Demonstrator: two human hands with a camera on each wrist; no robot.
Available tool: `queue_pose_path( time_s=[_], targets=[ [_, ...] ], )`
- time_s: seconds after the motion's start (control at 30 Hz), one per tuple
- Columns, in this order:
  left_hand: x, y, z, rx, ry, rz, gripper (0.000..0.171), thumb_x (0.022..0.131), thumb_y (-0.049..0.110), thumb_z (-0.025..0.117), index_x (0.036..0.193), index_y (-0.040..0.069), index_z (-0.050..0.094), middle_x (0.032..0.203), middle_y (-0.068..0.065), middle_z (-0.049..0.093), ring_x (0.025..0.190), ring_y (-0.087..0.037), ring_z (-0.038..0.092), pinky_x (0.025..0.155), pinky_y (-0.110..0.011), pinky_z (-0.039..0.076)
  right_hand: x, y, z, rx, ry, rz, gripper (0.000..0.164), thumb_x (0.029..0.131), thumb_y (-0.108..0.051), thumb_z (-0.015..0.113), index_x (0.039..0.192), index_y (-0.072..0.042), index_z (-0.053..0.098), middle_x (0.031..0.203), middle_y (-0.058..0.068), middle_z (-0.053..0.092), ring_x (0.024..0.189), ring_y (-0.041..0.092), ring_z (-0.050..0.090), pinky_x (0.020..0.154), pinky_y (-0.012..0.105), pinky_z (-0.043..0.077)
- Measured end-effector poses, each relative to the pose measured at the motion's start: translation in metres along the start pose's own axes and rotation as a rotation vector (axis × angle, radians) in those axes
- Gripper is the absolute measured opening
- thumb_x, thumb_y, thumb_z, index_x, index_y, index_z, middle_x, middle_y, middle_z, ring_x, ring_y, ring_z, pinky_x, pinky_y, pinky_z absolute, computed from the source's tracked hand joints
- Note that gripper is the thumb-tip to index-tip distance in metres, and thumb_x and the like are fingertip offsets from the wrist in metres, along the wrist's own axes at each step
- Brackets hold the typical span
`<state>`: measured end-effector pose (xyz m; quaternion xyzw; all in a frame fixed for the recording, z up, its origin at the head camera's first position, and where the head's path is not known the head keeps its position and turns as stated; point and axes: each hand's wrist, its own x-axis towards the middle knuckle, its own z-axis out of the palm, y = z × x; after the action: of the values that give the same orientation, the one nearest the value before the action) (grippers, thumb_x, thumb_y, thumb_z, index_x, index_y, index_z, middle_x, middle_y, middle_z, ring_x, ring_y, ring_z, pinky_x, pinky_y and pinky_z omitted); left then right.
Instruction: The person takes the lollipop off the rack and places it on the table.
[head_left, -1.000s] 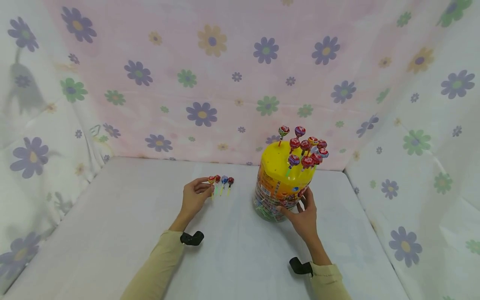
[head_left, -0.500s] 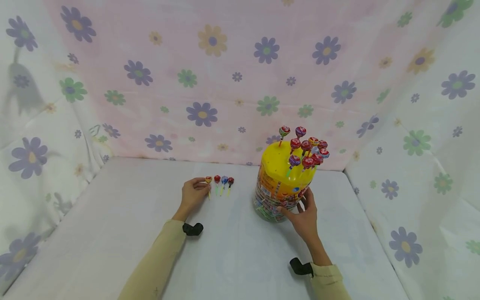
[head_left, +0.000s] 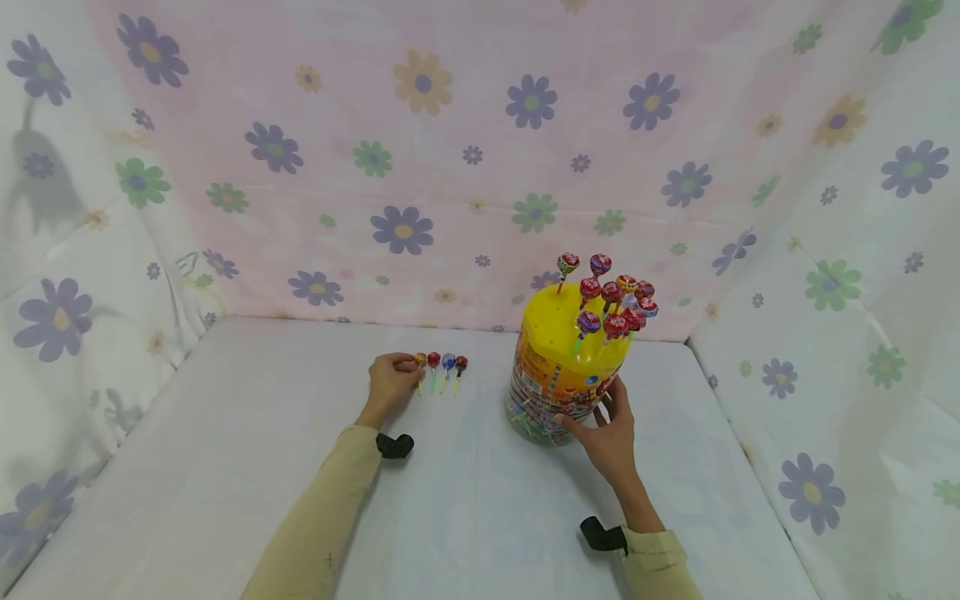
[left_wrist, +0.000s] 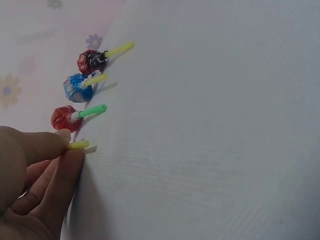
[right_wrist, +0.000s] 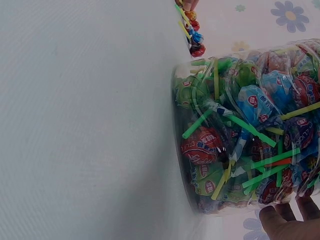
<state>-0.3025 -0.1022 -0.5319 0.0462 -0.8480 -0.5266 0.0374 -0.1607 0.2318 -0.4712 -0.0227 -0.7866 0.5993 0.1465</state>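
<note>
White tabletop (head_left: 187, 467): left hand (head_left: 390, 384) pinches an apparently orange lollipop (head_left: 421, 359), right hand (head_left: 611, 437) grips a clear jar (head_left: 542, 379).

Diffuse light leaves the head view muted; a blurred grey shadow marks the left curtain (head_left: 82, 258). The left wrist view is dimmer, especially lower right. Glare streaks the clear jar (right_wrist: 250, 130); soft shadow dims the bench (right_wrist: 100, 125) beside it.

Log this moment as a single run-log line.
left hand: pinches lollipop | right hand: grips jar | table: three lollipops lined up beside pinched one | yellow lid: several lollipops sticking up
</note>
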Motion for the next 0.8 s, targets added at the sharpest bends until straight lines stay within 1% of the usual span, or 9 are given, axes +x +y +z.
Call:
queue_pose_path(
  time_s=[0.17,0.37,0.47,0.57,0.67,0.73,0.8],
  targets=[
    [-0.001,0.000,0.002,0.025,0.028,0.033,0.033,0.087,0.006,0.077,0.116,-0.008,0.070,0.098,-0.022,0.074,0.089,-0.031,0.072,0.070,-0.027,0.057,0.000,0.000,0.000,-0.009,-0.001,0.013,0.096,0.084,-0.005,0.083,0.159,-0.009,0.024,0.160,0.017,0.033,0.148,0.041,0.033,0.120,0.058,0.031],
    [-0.004,0.000,0.004,0.013,0.070,0.018,0.034,0.087,0.009,0.078,0.116,-0.006,0.071,0.097,-0.021,0.075,0.091,-0.032,0.072,0.074,-0.031,0.056,0.001,0.000,0.000,-0.016,-0.004,0.020,0.096,0.084,-0.005,0.083,0.160,-0.009,0.023,0.160,0.017,0.033,0.148,0.043,0.033,0.120,0.058,0.031],
    [-0.005,0.000,0.004,0.002,0.072,-0.009,0.038,0.087,0.012,0.079,0.119,-0.006,0.069,0.099,-0.021,0.076,0.095,-0.033,0.072,0.083,-0.038,0.056,0.001,0.000,0.000,-0.018,-0.003,0.013,0.096,0.084,-0.005,0.083,0.159,-0.009,0.024,0.160,0.018,0.033,0.148,0.043,0.033,0.120,0.058,0.031],
    [-0.007,0.000,0.000,-0.003,0.049,-0.039,0.046,0.088,0.016,0.079,0.125,-0.007,0.065,0.103,-0.023,0.075,0.100,-0.036,0.072,0.092,-0.046,0.055,0.001,0.000,0.000,-0.017,-0.004,0.005,0.096,0.084,-0.005,0.083,0.159,-0.009,0.024,0.160,0.018,0.034,0.148,0.042,0.033,0.120,0.058,0.031],
    [-0.010,0.002,-0.007,-0.010,0.010,-0.066,0.052,0.090,0.018,0.077,0.131,-0.008,0.060,0.108,-0.024,0.074,0.102,-0.037,0.072,0.095,-0.048,0.056,0.000,0.001,-0.001,-0.013,-0.006,0.004,0.096,0.084,-0.005,0.083,0.159,-0.009,0.024,0.160,0.017,0.034,0.148,0.042,0.033,0.120,0.058,0.031],
    [-0.011,0.001,-0.013,-0.039,-0.020,-0.087,0.054,0.091,0.018,0.076,0.135,-0.007,0.057,0.113,-0.026,0.073,0.098,-0.033,0.073,0.091,-0.042,0.059,0.000,0.001,-0.001,-0.011,-0.007,0.001,0.096,0.084,-0.005,0.083,0.159,-0.009,0.024,0.160,0.018,0.033,0.148,0.043,0.033,0.120,0.059,0.031],
    [-0.012,0.002,-0.019,-0.105,-0.054,-0.105,0.054,0.093,0.014,0.074,0.139,-0.007,0.053,0.118,-0.028,0.070,0.095,-0.028,0.074,0.085,-0.036,0.062,0.000,0.001,-0.001,-0.010,-0.010,0.002,0.096,0.084,-0.005,0.083,0.160,-0.009,0.023,0.160,0.018,0.033,0.148,0.042,0.032,0.120,0.059,0.030]
  ],
)
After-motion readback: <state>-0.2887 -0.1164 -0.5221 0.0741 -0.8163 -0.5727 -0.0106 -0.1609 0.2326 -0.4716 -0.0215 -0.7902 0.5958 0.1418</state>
